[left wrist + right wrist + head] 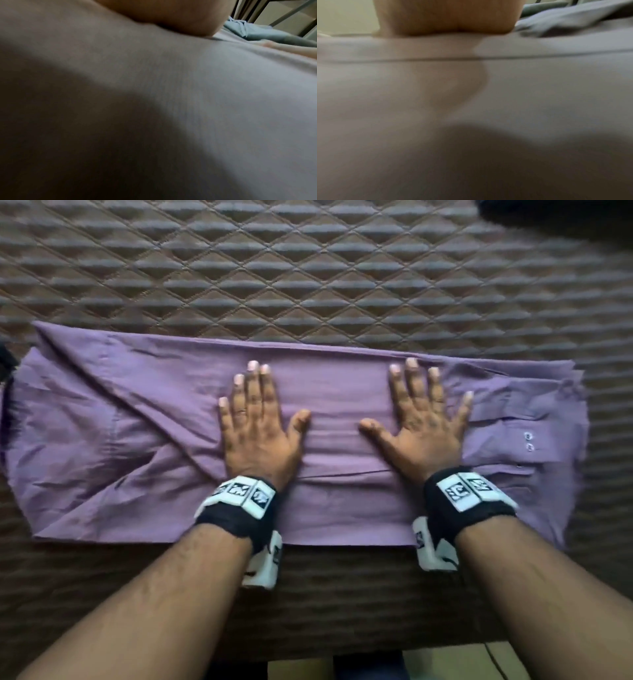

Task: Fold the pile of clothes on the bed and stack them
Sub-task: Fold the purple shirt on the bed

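A purple button shirt [144, 433] lies folded into a long band across the near part of the bed, cuff buttons showing at its right end. My left hand [255, 419] presses flat on the shirt's middle, fingers straight and spread. A little to the right, my right hand [423, 419] lies flat on it the same way. Both wrist views are blurred: the left one shows the heel of the left hand [164, 17] on pale cloth [223, 94], the right one the heel of the right hand [447, 17] on the cloth [539, 81].
The bed's brown quilted cover [308, 268] stretches beyond the shirt. Dark cloth shows at the top right corner [561, 213] and at the left edge [7, 364]. Blue-grey clothes [260, 33] lie further off in the wrist views. The bed's near edge [308, 642] runs below my forearms.
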A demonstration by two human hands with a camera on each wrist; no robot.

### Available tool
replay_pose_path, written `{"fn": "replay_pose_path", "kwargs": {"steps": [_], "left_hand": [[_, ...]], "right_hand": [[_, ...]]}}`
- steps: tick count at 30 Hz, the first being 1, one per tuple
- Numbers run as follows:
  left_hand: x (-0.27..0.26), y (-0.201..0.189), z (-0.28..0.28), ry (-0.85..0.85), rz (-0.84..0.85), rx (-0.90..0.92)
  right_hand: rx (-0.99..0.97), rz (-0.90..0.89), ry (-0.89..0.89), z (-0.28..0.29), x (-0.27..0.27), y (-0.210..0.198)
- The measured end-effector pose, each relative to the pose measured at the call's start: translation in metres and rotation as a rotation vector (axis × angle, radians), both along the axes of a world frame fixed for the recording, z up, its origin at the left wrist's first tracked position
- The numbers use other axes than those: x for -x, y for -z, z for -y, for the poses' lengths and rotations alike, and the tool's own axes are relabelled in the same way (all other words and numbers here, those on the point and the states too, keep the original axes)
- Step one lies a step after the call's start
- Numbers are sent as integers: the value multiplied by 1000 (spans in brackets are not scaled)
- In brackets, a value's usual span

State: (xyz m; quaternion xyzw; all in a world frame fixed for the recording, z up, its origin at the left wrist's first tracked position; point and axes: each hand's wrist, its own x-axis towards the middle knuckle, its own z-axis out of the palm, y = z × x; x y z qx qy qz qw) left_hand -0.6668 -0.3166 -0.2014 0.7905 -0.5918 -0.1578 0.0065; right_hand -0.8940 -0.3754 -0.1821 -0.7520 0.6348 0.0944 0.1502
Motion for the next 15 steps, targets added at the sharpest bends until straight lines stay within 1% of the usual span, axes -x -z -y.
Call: {"fn": "replay_pose_path", "kwargs": {"steps": [2, 4, 6, 7, 8, 9, 10, 12, 13, 14, 15], "left_hand": [[2, 1, 1, -6, 26, 14], [4, 0, 2, -1, 35, 0], [3, -6, 2, -39, 38, -48], [9, -12, 4, -75, 50, -62], [19, -18, 7, -92, 63, -51], [36, -24, 12, -66, 68, -23], [57, -30, 17, 4, 50, 3], [113, -36, 27, 207, 14, 46], [137, -36, 32, 257, 2, 42], [156, -36, 38, 252, -21, 3], [166, -36, 43, 209, -48, -53]], "right_hand": [[-12, -47, 74, 9, 59, -6], [-64, -102, 104, 17, 112, -12], [-91, -134, 144, 23, 138, -19], [-75, -136, 162, 24, 144, -22], [-50, -127, 156, 24, 140, -24], [-22, -101, 117, 25, 130, -26], [-2, -59, 48, 23, 114, -26], [8, 1, -112, 15, 82, -17], [7, 7, -153, 11, 71, -12], [6, 7, -159, 10, 67, -5], [12, 9, -150, 10, 67, -1]]}}
